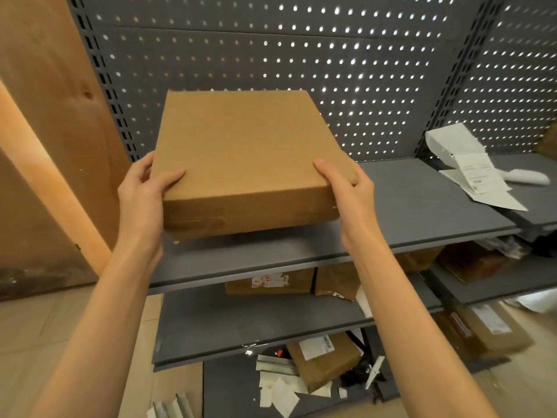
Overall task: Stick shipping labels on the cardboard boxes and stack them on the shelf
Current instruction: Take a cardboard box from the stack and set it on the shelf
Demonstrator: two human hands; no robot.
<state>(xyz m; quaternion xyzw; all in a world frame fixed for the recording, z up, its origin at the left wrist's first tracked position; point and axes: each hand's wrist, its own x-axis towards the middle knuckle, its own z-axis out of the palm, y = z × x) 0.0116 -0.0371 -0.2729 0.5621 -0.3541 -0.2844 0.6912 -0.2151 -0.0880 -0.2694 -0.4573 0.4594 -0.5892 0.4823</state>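
Observation:
A flat brown cardboard box (241, 155) is held over the left end of the grey top shelf (422, 203), its near edge past the shelf's front. No label shows on its top face. My left hand (144, 191) grips its near left corner, thumb on top. My right hand (346, 185) grips the near right corner, thumb on top, fingers down the side. A strip of white shipping labels (476, 173) lies on the shelf at the far right.
A grey pegboard back panel (301, 55) stands behind the shelf. Lower shelves hold labelled cardboard boxes (271, 282), and another box (322, 357) lies among paper scraps on the bottom. A wooden board (45, 116) leans at the left.

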